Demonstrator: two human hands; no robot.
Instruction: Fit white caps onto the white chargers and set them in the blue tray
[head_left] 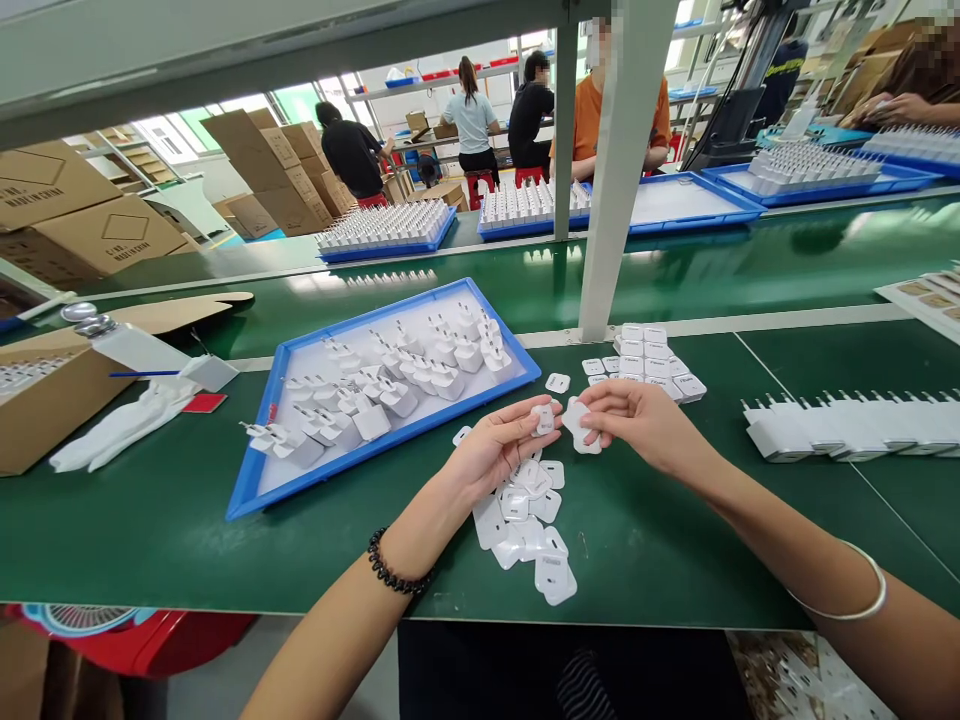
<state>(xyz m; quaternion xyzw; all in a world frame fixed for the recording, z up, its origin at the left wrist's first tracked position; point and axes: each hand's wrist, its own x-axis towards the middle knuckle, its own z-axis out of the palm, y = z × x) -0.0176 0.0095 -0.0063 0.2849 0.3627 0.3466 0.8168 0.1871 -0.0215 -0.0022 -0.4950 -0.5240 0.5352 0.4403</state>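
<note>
My left hand [499, 445] is closed on a small white square plastic plate [544, 420], held between thumb and fingers. A few similar plates [581, 428] are pinched in my right hand [649, 415], right beside it. Below both hands, a loose heap of white plates [529, 515] lies on the green bench, some with a small slot. Just beyond my right hand stand neat stacks of the same plates [649, 355], and a single plate [557, 383] lies apart from them.
To the left is a blue-rimmed tray [401, 430] holding white plug chargers [375, 385]. A row of chargers [855, 430] stands at right. Far left are a cardboard box [45, 420], a white cloth [127, 425] and a bottle [139, 350]. A metal post [607, 200] rises ahead; people sit beyond.
</note>
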